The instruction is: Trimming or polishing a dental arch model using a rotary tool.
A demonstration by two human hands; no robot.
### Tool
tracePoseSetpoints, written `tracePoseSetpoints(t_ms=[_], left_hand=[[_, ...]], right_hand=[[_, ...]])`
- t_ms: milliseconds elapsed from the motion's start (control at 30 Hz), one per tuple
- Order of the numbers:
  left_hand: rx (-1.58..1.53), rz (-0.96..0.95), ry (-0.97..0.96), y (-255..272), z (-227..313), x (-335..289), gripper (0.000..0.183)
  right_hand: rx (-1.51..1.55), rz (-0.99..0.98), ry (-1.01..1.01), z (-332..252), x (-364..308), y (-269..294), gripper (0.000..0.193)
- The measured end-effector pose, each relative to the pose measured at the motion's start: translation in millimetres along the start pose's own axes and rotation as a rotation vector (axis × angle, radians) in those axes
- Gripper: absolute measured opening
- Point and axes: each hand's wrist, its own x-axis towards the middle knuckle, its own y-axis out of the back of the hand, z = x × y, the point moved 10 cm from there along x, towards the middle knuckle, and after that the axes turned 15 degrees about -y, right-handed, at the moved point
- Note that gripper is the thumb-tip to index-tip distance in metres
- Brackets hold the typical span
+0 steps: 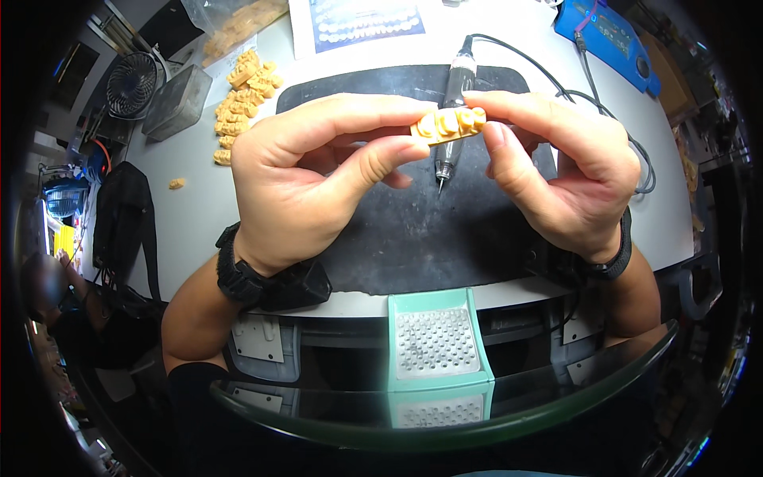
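Between my hands, above a black mat (397,238), is a yellow dental model (449,123) with a row of teeth on its upper side. My left hand (318,167) pinches its left end between thumb and index finger. At the right end, my right hand (556,151) has its index fingertip and thumb against the model. Beyond and below the model lies a rotary handpiece (459,83) with a thin pointed bur, its middle partly hidden by the model. A black cable runs from its far end.
A pile of yellow model pieces (242,103) lies at the left, with one loose piece (176,183) nearer. A blue control box (608,44) stands far right. A green-framed tray with a metal grate (437,342) juts from the front edge, behind a curved clear shield (445,425).
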Motion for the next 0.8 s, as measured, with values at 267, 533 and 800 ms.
tracePoseSetpoints(t_ms=[267, 533, 800], left_hand=[[0.045, -0.046, -0.068, -2, 5, 3, 0.023], [0.062, -0.013, -0.050, 3, 2, 1, 0.024], [0.096, 0.021, 0.018, 8, -3, -1, 0.026]], right_hand=[[-0.014, 0.005, -0.015, 2, 0, -1, 0.022], [-0.015, 0.038, -0.002, 0, 1, -1, 0.024], [-0.014, 0.026, -0.017, 1, 1, -2, 0.029]])
